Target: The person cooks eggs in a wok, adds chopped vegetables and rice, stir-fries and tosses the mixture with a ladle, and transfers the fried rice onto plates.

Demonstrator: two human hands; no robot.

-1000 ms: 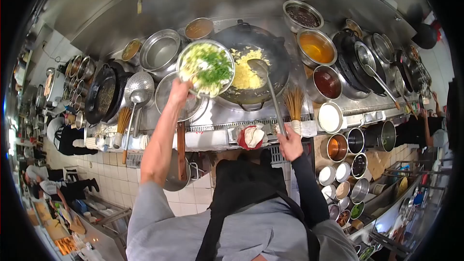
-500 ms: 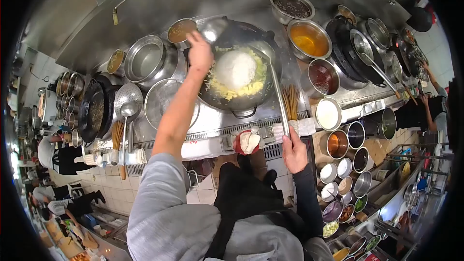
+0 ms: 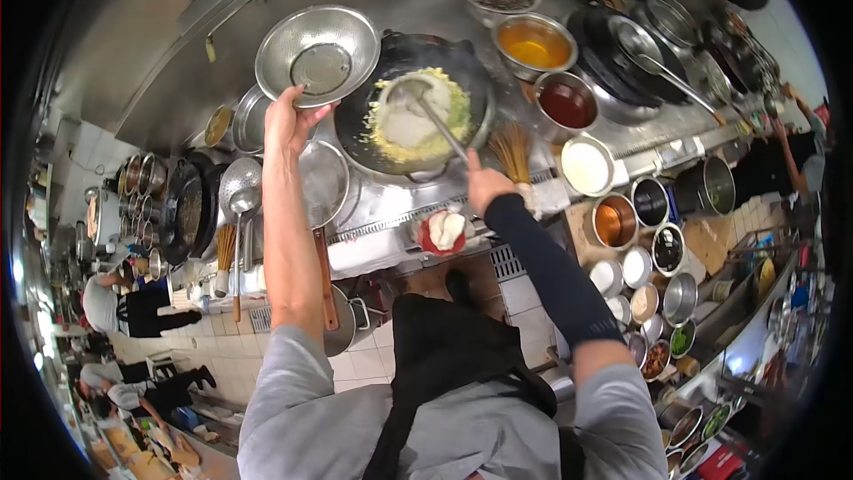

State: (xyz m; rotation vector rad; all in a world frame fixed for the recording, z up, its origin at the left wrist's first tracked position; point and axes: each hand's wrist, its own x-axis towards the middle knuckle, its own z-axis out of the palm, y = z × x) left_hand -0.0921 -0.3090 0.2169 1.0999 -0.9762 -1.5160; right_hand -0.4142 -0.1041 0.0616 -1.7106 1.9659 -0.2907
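Note:
My left hand [image 3: 293,123] grips the rim of a perforated metal colander [image 3: 274,55], lifted left of the wok and tilted so its inside shows. Nothing but a few small specks is visible in it. My right hand [image 3: 489,183] is closed round the handle of a ladle [image 3: 442,127]. The ladle's bowl rests on or just above the white rice [image 3: 402,127] in the black wok [image 3: 354,129]. Yellow egg bits [image 3: 400,154] and pale green pieces surround the rice. Faint steam hangs over the wok.
Metal pots of orange liquid [image 3: 533,44], red sauce [image 3: 567,108] and white contents [image 3: 586,167] stand right of the wok. A bamboo brush [image 3: 511,153] sits beside it. A strainer [image 3: 324,182] and perforated skimmer [image 3: 240,185] lie left. Several people work farther off.
My left hand has moved left from over the wok and now holds up the colander. The ladle's bowl has come onto the rice, and the rice mound looks flatter.

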